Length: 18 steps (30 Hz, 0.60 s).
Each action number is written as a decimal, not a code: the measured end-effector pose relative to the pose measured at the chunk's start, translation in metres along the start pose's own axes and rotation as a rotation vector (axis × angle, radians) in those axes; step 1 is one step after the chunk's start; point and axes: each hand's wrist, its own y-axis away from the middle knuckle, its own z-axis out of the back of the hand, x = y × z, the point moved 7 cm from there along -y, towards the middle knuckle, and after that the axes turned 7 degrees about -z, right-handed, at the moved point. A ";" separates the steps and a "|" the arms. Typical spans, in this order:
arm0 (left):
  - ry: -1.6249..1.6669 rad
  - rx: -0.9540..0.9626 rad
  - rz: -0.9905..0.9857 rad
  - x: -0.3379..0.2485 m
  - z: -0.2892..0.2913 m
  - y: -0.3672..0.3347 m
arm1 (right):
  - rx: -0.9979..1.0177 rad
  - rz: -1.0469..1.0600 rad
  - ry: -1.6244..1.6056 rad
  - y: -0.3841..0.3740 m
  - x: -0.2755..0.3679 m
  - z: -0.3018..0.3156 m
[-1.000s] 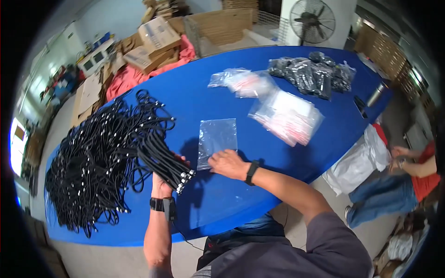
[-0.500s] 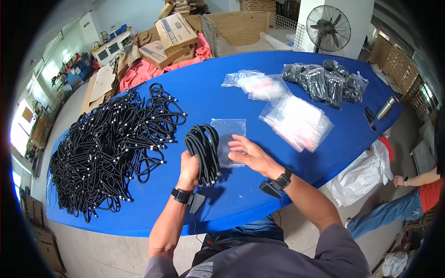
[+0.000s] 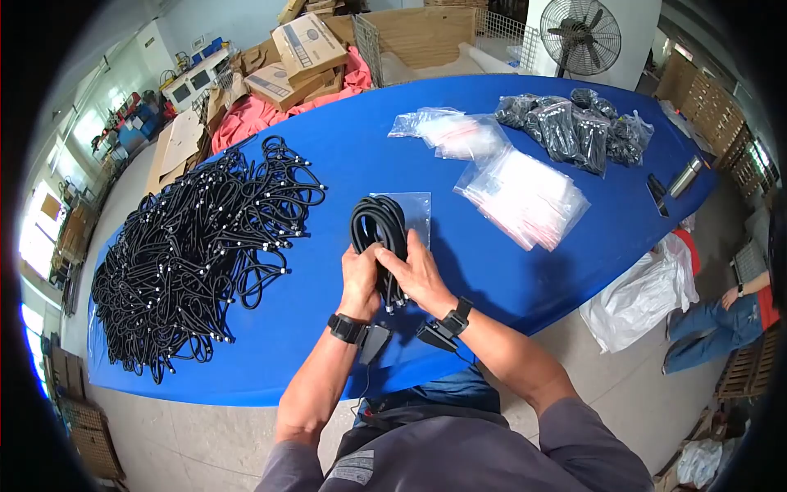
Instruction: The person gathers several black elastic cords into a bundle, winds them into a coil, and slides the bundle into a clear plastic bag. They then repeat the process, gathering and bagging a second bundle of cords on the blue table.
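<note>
Hands meet over the near middle of the blue worktop [image 3: 508, 271]. Left hand [image 3: 361, 283] is curled shut around the lower end of a coiled bundle of black cables [image 3: 379, 234]; right hand [image 3: 416, 275] is wrapped over the same bundle from the right, fingers closed on the strands near the connector ends. Bundle stands roughly upright between the two hands, its loop end pointing far, lifted just above a clear flat plastic bag [image 3: 414, 215] that lies on the worktop directly behind it.

Step in hand, as judged: one coil has been gathered and is being squared up in both hands over the single bag. Bag mouth looks closed and flat; cannot tell which edge is the opening.

Next move would call for freeing one hand to lift and open the bag while the other keeps the coil tight, so the loops do not spring apart.

Surroundings: large loose heap of black cables [image 3: 197, 246] on the left of the worktop; stack of empty clear bags [image 3: 525, 197] to the right; bagged black cable bundles [image 3: 582, 127] at the far right; more clear bags [image 3: 451, 131] far centre. Another person sits at the right edge, apart.
</note>
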 end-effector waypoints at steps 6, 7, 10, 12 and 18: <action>-0.024 -0.047 -0.036 -0.008 -0.007 0.014 | 0.084 0.010 0.065 0.000 -0.005 0.007; -0.032 -0.043 -0.054 -0.010 -0.006 0.012 | 0.069 0.045 0.120 0.003 -0.005 0.006; -0.047 -0.028 -0.086 -0.018 -0.003 0.001 | 0.033 0.114 0.232 0.005 -0.008 0.007; -0.321 0.033 -0.244 -0.032 -0.012 -0.001 | 0.108 0.042 0.186 0.006 -0.012 0.010; -0.680 0.015 -0.503 -0.042 0.009 -0.010 | 0.144 -0.092 0.366 0.019 0.008 -0.016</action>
